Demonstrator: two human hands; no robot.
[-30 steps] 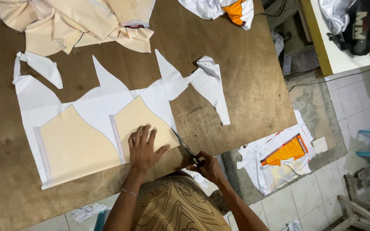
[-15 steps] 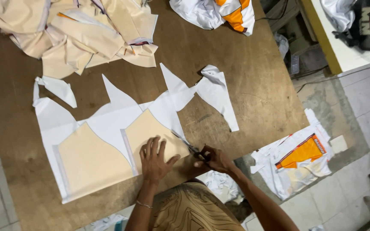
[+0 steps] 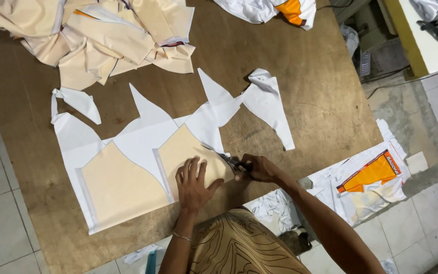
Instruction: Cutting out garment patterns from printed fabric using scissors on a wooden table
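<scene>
Head view: the right hand's fingers (image 3: 252,165) are curled shut through the handles of the scissors (image 3: 224,158), whose blades point up and left, long axis slanting along the right edge of the beige pattern piece (image 3: 188,152). The right hand (image 3: 260,168) sits at the table's near edge, forearm running down and right. The left hand (image 3: 193,183) lies flat, fingers spread, pressing the beige piece onto white fabric (image 3: 143,134) on the brown table (image 3: 320,91).
</scene>
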